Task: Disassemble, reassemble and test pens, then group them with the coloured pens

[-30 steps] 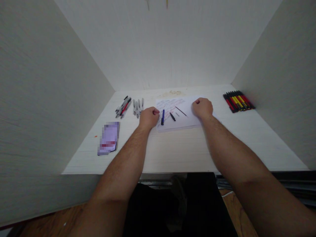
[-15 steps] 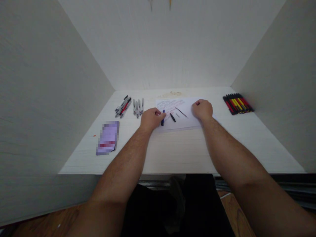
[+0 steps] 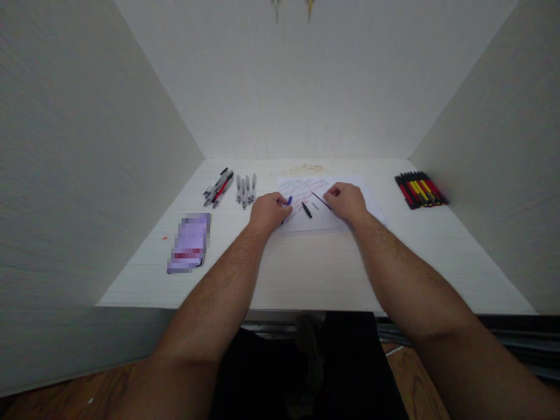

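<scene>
Paper [image 3: 330,223] near back edge of surface [image 3: 306,268]
Left hand [image 3: 271,210] pinches blue pen [image 3: 289,200]; right hand [image 3: 345,200] curled at refill [image 3: 321,200], grip unclear.

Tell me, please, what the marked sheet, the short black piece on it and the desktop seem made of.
Sheet: matte paper, by its flat whiteness and rows of marks.
Short black piece: probably plastic, evenly dark; finish unclear.
Desktop: perhaps dull laminate, with faint streaks.
</scene>
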The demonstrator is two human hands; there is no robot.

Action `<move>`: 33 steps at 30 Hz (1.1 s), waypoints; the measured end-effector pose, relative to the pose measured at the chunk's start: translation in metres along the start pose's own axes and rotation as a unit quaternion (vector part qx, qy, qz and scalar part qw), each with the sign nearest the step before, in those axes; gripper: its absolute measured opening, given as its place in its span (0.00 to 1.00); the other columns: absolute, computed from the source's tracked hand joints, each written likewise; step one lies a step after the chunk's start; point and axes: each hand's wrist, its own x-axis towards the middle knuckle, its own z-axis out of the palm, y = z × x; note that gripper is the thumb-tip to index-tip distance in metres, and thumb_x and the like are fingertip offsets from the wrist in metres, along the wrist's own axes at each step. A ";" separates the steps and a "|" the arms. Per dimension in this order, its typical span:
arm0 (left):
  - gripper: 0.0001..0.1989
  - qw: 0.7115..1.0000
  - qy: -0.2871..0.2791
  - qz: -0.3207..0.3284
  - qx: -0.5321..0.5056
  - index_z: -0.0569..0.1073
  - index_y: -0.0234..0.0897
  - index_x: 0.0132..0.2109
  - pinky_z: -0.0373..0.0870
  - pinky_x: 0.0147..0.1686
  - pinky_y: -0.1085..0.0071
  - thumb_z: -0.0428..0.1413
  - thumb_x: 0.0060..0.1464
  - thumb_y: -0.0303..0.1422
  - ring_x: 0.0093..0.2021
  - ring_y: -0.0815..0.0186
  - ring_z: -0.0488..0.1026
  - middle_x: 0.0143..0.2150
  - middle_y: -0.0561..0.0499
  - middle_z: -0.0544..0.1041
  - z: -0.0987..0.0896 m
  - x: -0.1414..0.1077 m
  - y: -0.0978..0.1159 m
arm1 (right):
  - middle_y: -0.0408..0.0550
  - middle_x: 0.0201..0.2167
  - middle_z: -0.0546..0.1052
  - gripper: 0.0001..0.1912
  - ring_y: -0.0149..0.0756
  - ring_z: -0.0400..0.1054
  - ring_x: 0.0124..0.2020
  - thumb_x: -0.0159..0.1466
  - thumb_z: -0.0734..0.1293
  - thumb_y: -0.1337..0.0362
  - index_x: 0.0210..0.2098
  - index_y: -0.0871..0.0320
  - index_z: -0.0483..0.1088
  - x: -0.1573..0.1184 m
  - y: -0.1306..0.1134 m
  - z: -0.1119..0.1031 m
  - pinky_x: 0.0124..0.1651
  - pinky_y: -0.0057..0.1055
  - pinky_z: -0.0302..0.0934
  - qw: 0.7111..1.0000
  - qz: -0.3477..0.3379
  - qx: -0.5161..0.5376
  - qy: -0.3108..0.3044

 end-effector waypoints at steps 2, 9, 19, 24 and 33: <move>0.11 1.000 0.001 0.001 -0.002 0.79 0.39 0.38 0.66 0.35 0.68 0.62 0.45 0.37 0.35 0.62 0.74 0.36 0.48 0.80 0.001 0.000 0.000 | 0.48 0.32 0.79 0.09 0.37 0.69 0.34 0.57 0.66 0.58 0.32 0.55 0.76 -0.002 -0.003 0.001 0.38 0.33 0.61 1.000 -0.014 -0.008 -0.017; 0.11 1.000 -0.001 0.001 0.001 0.80 0.39 0.38 0.67 0.36 0.67 0.62 0.45 0.37 0.35 0.62 0.74 0.36 0.47 0.81 0.001 0.001 0.001 | 0.47 0.33 0.79 0.08 0.36 0.70 0.34 0.57 0.67 0.60 0.32 0.54 0.76 -0.005 -0.007 0.001 0.38 0.33 0.61 0.996 -0.038 -0.063 -0.042; 0.12 1.000 0.003 0.009 0.022 0.80 0.38 0.38 0.69 0.38 0.66 0.60 0.45 0.36 0.36 0.60 0.75 0.37 0.46 0.81 0.000 0.001 0.001 | 0.50 0.34 0.80 0.11 0.40 0.72 0.36 0.59 0.62 0.62 0.33 0.55 0.77 -0.007 -0.014 0.000 0.38 0.32 0.62 0.990 -0.027 -0.133 -0.035; 0.12 1.000 0.003 0.009 0.028 0.81 0.38 0.39 0.70 0.41 0.66 0.59 0.46 0.35 0.38 0.60 0.76 0.38 0.46 0.82 0.000 0.000 0.003 | 0.54 0.37 0.80 0.13 0.42 0.73 0.38 0.62 0.61 0.61 0.36 0.57 0.77 -0.007 -0.018 0.001 0.40 0.33 0.63 0.982 -0.022 -0.184 -0.045; 0.13 1.000 0.005 0.010 -0.001 0.81 0.37 0.40 0.70 0.41 0.64 0.59 0.46 0.32 0.37 0.59 0.76 0.37 0.44 0.81 0.002 0.002 0.000 | 0.61 0.39 0.79 0.15 0.45 0.73 0.39 0.65 0.59 0.61 0.39 0.61 0.75 -0.004 -0.014 0.005 0.39 0.35 0.62 0.979 -0.033 -0.191 -0.061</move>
